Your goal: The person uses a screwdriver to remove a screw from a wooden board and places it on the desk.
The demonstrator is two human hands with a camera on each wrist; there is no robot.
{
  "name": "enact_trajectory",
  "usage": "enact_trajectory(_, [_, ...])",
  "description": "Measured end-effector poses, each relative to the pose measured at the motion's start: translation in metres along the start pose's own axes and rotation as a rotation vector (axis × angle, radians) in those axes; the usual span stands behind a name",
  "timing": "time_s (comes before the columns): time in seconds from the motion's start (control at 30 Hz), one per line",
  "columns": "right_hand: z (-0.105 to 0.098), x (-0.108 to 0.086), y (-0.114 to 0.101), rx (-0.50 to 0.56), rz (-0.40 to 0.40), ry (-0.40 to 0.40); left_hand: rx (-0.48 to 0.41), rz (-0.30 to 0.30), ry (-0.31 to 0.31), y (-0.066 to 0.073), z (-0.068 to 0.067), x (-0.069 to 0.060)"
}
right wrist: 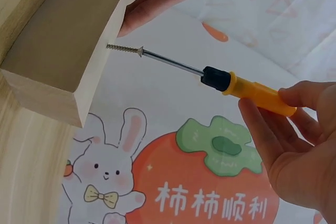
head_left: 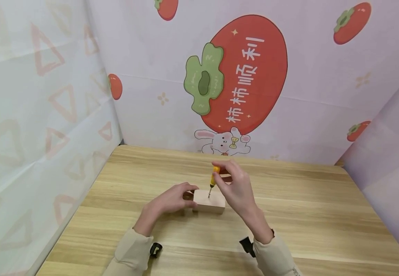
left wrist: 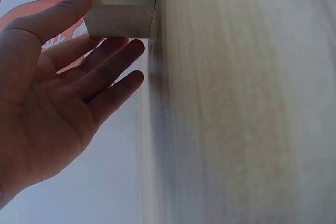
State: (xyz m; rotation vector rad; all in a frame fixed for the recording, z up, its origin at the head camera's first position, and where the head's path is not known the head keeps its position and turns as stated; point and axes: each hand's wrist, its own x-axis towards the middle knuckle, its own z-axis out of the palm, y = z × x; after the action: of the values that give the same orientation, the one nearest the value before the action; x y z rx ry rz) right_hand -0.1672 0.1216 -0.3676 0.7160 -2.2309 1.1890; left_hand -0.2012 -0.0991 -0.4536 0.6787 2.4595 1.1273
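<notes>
The pale wooden block [head_left: 209, 208] lay on the wood-grain table [head_left: 289, 230] between the two hands, with a countersunk wood screw [right wrist: 124, 49] standing in its upper face, nearly all of the thread exposed. The tip of the yellow-handled screwdriver [right wrist: 257, 94] met the screw's head, shaft and screw roughly in line. The right hand [head_left: 235, 184] pinched the rear of the handle between thumb and fingertips, while the left hand [head_left: 175, 198] held the block's left end, thumb on the near side and fingers on the far side. The block looked stiff and fairly light, likely to twist or slide under turning force, so a firm hold low on its two long sides, clear of the screw, seemed best. The screwdriver appeared light and rigid; its smooth plastic handle might slip a little, and the thick yellow part offered the surest hold. The slim metal screw was hard but, so shallowly seated, probably easy to tip, and the driver's end could skid off its small head unless kept straight.
</notes>
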Motion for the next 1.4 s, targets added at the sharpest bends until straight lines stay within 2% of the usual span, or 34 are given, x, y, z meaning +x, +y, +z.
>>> enact_trajectory(0.2, [-0.004,0.001,0.002,0.051,0.010,-0.098,0.002,0.007,0.002,0.000,-0.001,0.000])
enact_trajectory(0.33, [-0.004,0.001,0.003,0.084,0.019,-0.126,0.000,0.012,0.002,0.000,-0.001,-0.001])
enact_trajectory(0.47, [0.001,0.000,0.003,0.065,-0.005,-0.099,-0.002,0.018,0.000,-0.001,0.000,-0.001])
enact_trajectory(0.7, [0.006,0.002,-0.002,-0.039,-0.028,0.007,0.005,0.021,0.001,-0.001,0.000,0.000])
enact_trajectory(0.93, [0.001,0.003,-0.004,-0.045,-0.009,-0.052,0.020,0.024,-0.002,0.000,0.000,-0.001])
enact_trajectory(1.2, [-0.003,0.003,-0.004,0.037,0.055,-0.160,0.009,0.019,0.001,-0.002,0.000,-0.001])
enact_trajectory(1.3, [-0.001,0.001,-0.003,0.029,0.061,-0.153,0.002,0.019,0.000,-0.001,0.001,-0.001])
enact_trajectory(1.4, [0.002,0.000,-0.001,-0.023,0.035,-0.091,0.007,0.016,0.002,-0.002,0.001,0.000])
